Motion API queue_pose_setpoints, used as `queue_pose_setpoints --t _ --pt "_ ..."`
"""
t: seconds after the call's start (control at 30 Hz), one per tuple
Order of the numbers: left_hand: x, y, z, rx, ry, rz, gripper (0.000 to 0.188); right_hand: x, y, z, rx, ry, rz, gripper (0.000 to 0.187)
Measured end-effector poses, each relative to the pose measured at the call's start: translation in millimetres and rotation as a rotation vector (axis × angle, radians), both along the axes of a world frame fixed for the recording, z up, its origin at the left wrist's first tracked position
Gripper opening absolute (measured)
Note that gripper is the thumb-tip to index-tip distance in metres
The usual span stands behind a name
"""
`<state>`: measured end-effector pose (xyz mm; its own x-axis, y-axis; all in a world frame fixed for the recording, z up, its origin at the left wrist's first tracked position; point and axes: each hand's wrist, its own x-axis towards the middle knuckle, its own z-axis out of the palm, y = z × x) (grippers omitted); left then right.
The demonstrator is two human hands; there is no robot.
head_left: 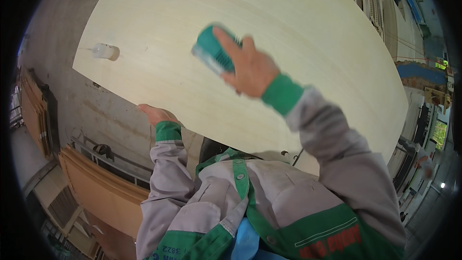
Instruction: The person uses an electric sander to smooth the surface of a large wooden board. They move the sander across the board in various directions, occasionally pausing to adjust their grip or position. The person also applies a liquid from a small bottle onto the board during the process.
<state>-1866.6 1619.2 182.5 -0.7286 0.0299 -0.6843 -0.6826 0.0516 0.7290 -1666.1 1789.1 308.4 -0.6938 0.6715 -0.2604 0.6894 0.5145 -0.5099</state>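
Note:
My right hand [252,67] is closed around a teal block-shaped tool [211,45] with a ribbed side and a paler lower edge. Motion blurs it, and I cannot tell its exact kind. The tool is over the middle of a large pale wooden board [298,38]; its underside is hidden. My left hand [160,114] grips the board's near left edge, with most of its fingers hidden. A small white squeeze bottle [105,51] with a thin nozzle stands on the board's left part.
Brown panels [101,188] are stacked at the lower left, beside a metal rail [120,171]. More boards [36,110] lean at the far left. Long strips of material [368,0] lie beyond the board's right side. Concrete floor [115,101] shows at the left.

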Motion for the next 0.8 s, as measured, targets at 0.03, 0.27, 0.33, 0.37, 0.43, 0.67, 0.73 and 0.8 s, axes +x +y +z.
queue_pose_setpoints --t 0.03,0.27,0.33,0.37,0.43,0.67,0.73,0.8 --pt "-0.8 -1.4 -4.4 0.043 0.027 -0.020 0.094 8.2 -22.2 4.9 0.009 -0.024 0.039 0.100" --pt "-8.0 -12.4 -41.7 -0.224 0.177 -0.171 0.101 61.6 12.6 -18.9 0.132 -0.026 -0.254 0.102" --pt "-11.0 -12.1 -45.1 -0.326 0.126 -0.147 0.104 67.6 67.6 -34.9 0.299 -0.072 -0.361 0.104" --pt "-11.7 -11.4 -45.8 -0.349 0.102 -0.131 0.106 65.1 97.9 -38.9 0.317 -0.091 -0.424 0.104" --pt "-13.2 -9.7 -45.7 -0.345 0.115 -0.082 0.106 53.4 145.0 -38.1 0.347 -0.076 -0.469 0.104" --pt "-9.0 -7.8 -45.8 -0.190 0.058 0.033 0.107 -38.3 104.5 -35.6 0.390 -0.045 -0.407 0.101" --pt "-16.2 -21.9 -44.5 0.004 0.111 -0.187 0.105 -62.7 53.4 -30.1 0.363 -0.066 -0.377 0.102" --pt "-32.9 -40.6 -43.8 0.064 -0.018 -0.514 0.103 -80.4 -4.2 -23.4 0.291 -0.072 -0.376 0.103"
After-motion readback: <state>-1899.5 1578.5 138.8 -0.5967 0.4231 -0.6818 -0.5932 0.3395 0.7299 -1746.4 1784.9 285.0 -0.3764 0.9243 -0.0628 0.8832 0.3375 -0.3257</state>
